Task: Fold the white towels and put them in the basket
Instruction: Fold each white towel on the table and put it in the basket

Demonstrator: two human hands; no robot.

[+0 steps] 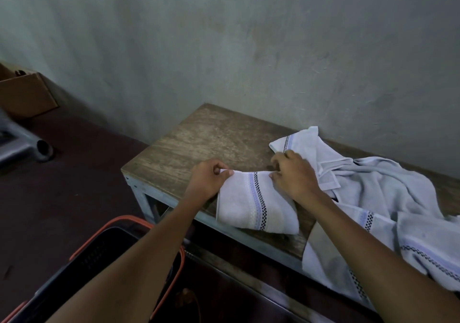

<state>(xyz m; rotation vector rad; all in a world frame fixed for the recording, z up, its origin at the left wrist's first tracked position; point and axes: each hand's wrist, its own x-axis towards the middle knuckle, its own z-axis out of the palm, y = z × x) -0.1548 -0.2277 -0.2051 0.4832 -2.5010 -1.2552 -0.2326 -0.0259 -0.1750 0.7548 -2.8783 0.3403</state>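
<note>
While folded, the towel spans both hands.

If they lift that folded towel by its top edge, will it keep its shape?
Probably not. The folded towel is soft cloth, so it would likely droop and unfold. It looks light: both the left hand and right hand pinch it with fingertips. It won't roll or slide easily.

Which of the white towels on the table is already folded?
The folded towel at the front edge of the table, held by the left hand and right hand. The other towels lie crumpled to its right.
</note>
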